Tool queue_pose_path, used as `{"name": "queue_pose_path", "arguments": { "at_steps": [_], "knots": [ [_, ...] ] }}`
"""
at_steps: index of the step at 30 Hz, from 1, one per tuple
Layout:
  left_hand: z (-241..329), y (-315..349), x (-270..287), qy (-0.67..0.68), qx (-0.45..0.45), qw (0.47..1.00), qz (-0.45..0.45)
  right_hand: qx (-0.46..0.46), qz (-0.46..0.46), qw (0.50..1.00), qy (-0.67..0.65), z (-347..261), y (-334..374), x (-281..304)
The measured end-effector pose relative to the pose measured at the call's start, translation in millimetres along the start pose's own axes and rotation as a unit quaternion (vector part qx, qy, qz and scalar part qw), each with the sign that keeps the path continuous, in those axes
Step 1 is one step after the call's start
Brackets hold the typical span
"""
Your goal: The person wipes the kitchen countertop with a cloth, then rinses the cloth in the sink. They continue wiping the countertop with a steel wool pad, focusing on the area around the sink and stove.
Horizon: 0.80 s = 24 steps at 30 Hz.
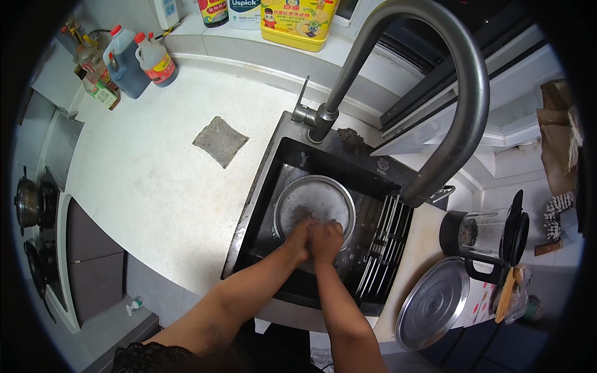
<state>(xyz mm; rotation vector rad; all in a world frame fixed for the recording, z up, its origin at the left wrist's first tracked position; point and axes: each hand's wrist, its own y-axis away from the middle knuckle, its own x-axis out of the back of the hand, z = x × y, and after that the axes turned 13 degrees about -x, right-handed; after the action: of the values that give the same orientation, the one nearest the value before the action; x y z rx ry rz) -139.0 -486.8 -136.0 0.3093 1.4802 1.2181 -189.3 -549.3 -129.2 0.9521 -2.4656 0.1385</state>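
From overhead, both hands meet inside the black sink (292,155), pressed together on the near rim of a round metal pan (314,202) lying in the basin. The left hand (300,239) and right hand (328,239) are curled, but whether they grip anything I cannot tell. The curved tap (435,81) arches over the sink's far right; a grey scouring pad (220,140) lies well apart on the white counter (155,186).

Both bare forearms enter from the lower edge and converge toward frame centre. Left hand (300,238) sits knuckles up, fingers curled downward. Right hand (327,240) is pressed against it on its right side, fingers also curled under. Hands touch side by side, wrists roughly level. Left forearm angles in from lower left; right forearm runs nearly straight up. Fingertips hidden.
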Motion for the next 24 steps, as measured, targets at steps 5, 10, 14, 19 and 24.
{"name": "queue_pose_path", "arguments": {
  "at_steps": [5,10,14,19,24],
  "knots": [
    [24.2,1.3,5.9,0.0,-0.008,0.993,-0.12,0.235,-0.056,0.97,0.007,-34.9,27.6,-2.7],
    [8.4,-3.5,8.3,-0.112,-0.066,0.991,0.006,-0.065,-0.081,0.993,0.057,25.7,-1.4,6.3],
    [25.4,8.5,8.2,-0.111,-0.126,0.984,-0.055,0.048,0.055,0.981,0.179,25.3,-10.0,6.8],
    [30.4,-0.7,21.1,-0.225,-0.102,0.968,-0.048,-0.127,-0.228,0.965,0.002,47.0,-8.2,0.7],
    [15.8,-29.1,34.1,-0.064,-0.085,0.993,0.057,-0.066,-0.233,0.965,0.097,-23.5,-0.7,23.3]
  ]
}}
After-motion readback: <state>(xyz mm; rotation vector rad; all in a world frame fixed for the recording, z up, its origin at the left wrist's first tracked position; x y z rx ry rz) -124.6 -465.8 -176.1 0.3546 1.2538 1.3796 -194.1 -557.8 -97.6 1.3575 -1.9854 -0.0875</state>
